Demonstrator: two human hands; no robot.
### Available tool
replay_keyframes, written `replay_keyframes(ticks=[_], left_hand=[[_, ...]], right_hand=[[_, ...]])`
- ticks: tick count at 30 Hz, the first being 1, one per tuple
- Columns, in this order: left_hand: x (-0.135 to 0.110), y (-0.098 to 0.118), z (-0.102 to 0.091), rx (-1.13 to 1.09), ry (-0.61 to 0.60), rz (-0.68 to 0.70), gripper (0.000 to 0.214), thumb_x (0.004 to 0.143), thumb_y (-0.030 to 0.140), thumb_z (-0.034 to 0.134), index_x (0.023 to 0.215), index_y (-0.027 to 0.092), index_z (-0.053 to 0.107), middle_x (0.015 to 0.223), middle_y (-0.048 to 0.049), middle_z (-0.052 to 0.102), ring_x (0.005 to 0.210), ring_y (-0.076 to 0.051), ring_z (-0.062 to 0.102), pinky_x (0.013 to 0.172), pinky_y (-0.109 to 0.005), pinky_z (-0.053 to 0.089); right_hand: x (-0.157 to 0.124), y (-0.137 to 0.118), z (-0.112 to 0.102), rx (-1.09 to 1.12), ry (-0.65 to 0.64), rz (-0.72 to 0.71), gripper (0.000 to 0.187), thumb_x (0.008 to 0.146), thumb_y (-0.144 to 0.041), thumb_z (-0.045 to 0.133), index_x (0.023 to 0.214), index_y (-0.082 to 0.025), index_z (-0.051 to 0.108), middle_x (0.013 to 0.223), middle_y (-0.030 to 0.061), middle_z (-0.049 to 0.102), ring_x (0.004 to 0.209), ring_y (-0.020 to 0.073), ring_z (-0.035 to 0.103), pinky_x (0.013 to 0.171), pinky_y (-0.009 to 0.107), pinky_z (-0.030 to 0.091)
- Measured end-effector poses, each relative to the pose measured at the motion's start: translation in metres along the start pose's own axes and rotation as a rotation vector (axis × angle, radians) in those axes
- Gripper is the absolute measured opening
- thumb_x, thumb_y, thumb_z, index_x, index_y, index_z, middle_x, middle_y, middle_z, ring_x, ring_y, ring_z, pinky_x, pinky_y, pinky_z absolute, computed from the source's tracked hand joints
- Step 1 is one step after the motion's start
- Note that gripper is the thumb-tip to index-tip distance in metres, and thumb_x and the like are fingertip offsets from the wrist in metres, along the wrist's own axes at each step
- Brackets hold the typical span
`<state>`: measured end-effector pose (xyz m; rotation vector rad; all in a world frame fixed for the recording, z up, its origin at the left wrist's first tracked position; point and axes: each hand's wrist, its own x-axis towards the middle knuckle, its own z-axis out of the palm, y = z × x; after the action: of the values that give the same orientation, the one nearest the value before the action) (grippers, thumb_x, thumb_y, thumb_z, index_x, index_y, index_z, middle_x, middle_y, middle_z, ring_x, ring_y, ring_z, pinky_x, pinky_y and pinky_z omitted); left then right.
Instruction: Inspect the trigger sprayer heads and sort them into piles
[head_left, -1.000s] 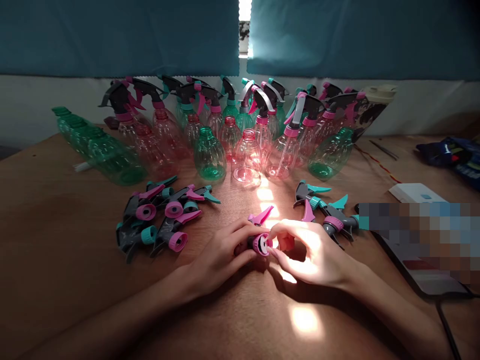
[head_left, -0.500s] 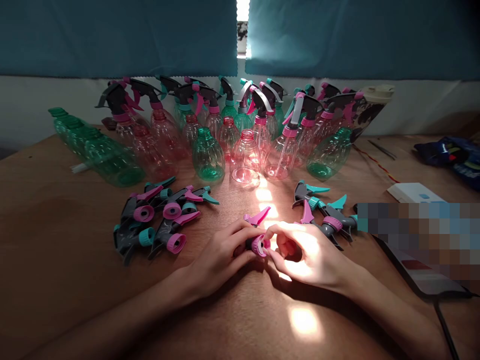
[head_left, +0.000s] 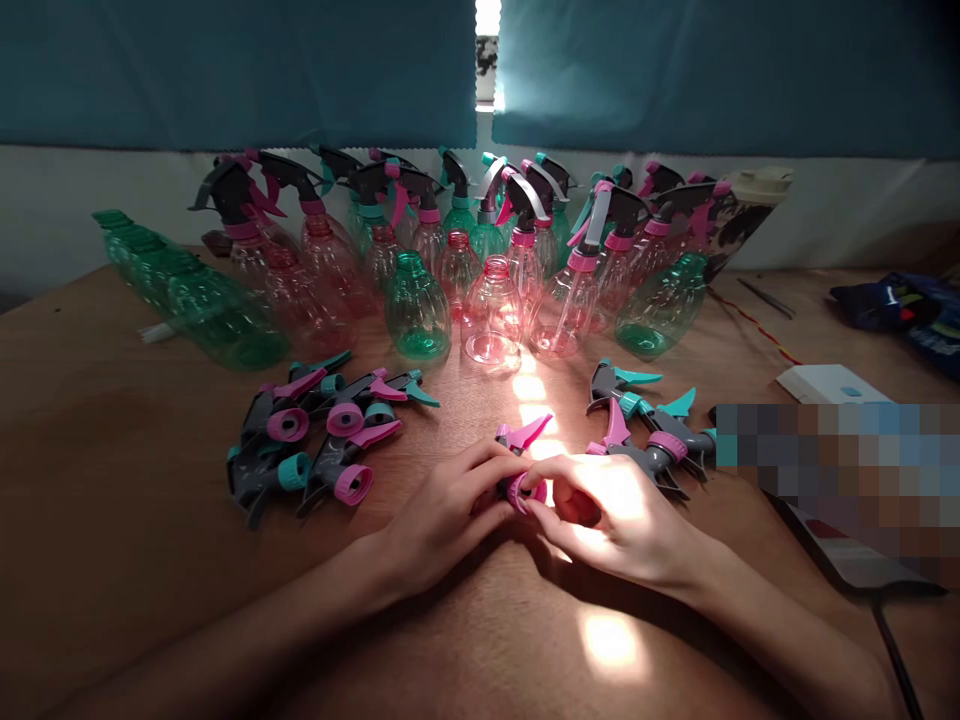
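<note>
Left hand (head_left: 448, 512) grips spray head (head_left: 529, 432); right hand (head_left: 626, 515) touches pink collar (head_left: 515, 493); bottles (head_left: 418, 318) behind.

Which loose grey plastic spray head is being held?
The pink-triggered spray head in the left hand, with the right hand at its pink collar; other loose ones lie grouped on either side.

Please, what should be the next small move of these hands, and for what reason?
I would let the right grip press lightly inside the pink collar: its fingertips are at the collar's open mouth, while the left grip holds the pink-triggered sprayer head. The fingers partly hide the inside, so this is only a judgement.
</note>
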<state>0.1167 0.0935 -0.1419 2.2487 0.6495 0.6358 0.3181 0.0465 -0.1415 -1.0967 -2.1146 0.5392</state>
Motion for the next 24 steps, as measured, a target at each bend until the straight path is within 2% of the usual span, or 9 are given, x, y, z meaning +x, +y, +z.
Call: replay_keyframes(ticks=[4, 9, 16, 20, 24], left_hand=[[0.0004, 0.0006, -0.0011, 0.002, 0.001, 0.002, 0.036, 0.087, 0.009, 0.058, 0.121, 0.021, 0.058, 0.106, -0.0040, 0.061, 0.088, -0.014, 0.061, 0.080, -0.024, 0.049], [0.0002, -0.0001, -0.0017, 0.045, 0.034, -0.013, 0.033, 0.088, 0.013, 0.060, 0.120, 0.019, 0.058, 0.103, -0.0040, 0.062, 0.081, -0.014, 0.060, 0.076, -0.024, 0.049], [0.0005, -0.0026, -0.0008, 0.065, 0.048, -0.012, 0.036, 0.088, 0.016, 0.061, 0.123, 0.022, 0.059, 0.103, -0.0043, 0.062, 0.076, -0.013, 0.059, 0.073, -0.025, 0.050], [0.0017, 0.0000, -0.0015, 0.020, 0.032, -0.058, 0.034, 0.087, 0.016, 0.063, 0.120, 0.023, 0.061, 0.100, -0.0022, 0.062, 0.077, -0.012, 0.058, 0.073, -0.024, 0.048], [0.0017, 0.0002, -0.0005, -0.032, 0.050, -0.107, 0.032, 0.085, 0.016, 0.066, 0.116, 0.023, 0.064, 0.098, -0.0005, 0.062, 0.077, -0.012, 0.057, 0.073, -0.022, 0.047]], right_hand=[[-0.0007, 0.0014, -0.0021, -0.056, 0.044, -0.035, 0.013, 0.088, -0.022, 0.058, 0.097, -0.014, 0.063, 0.056, -0.0049, 0.054, 0.046, 0.0096, 0.046, 0.050, 0.024, 0.039], [0.0008, 0.0031, -0.0070, -0.127, 0.099, -0.078, 0.018, 0.085, -0.017, 0.057, 0.100, -0.012, 0.064, 0.054, -0.0036, 0.056, 0.044, 0.0104, 0.048, 0.045, 0.024, 0.036], [0.0031, 0.0000, -0.0089, -0.154, 0.011, -0.019, 0.017, 0.085, -0.018, 0.055, 0.099, -0.014, 0.066, 0.054, -0.0039, 0.057, 0.043, 0.0102, 0.046, 0.046, 0.025, 0.035], [0.0023, 0.0012, -0.0065, -0.155, 0.009, -0.012, 0.020, 0.088, -0.020, 0.054, 0.102, -0.012, 0.065, 0.056, -0.0025, 0.058, 0.046, 0.0110, 0.048, 0.048, 0.025, 0.037], [0.0006, 0.0038, -0.0031, -0.112, 0.017, 0.003, 0.019, 0.089, -0.021, 0.055, 0.104, -0.015, 0.066, 0.057, -0.0034, 0.060, 0.047, 0.0103, 0.050, 0.050, 0.024, 0.038]])
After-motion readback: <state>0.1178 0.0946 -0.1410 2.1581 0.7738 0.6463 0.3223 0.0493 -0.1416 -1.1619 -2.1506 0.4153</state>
